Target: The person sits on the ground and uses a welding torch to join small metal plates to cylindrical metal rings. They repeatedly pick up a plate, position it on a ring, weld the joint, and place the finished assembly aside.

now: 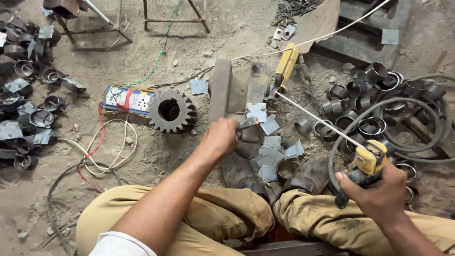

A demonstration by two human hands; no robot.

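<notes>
Taking the big steel gear (171, 111) on the dirt floor (237, 33) as the marker: far to its left lies a heap of short metal rings and cut plates (26, 95), and just left of it, touching or nearly so, sits a switch-and-socket board (128, 100) with red and pale wires looping off below it. Right of the gear a flat steel bar (220, 88) lies on the ground, and just beyond that the person's left hand (221, 136) is closed, fingers wrapped tight round a small metal piece (249, 124) whose tip glows where the welding rod (313, 117) meets it. Small square plates (275, 147) are scattered just right of that hand, above two worn shoes. Further right, a spare yellow electrode holder (286, 66) rests on the floor. Well right of the gear, the right hand (379, 189) grips a yellow-headed electrode holder (368, 161), fingers clenched round its handle, the rod slanting back toward the gear. Around it lie more rings (365, 99) and a coiled grey cable (426, 123).
</notes>
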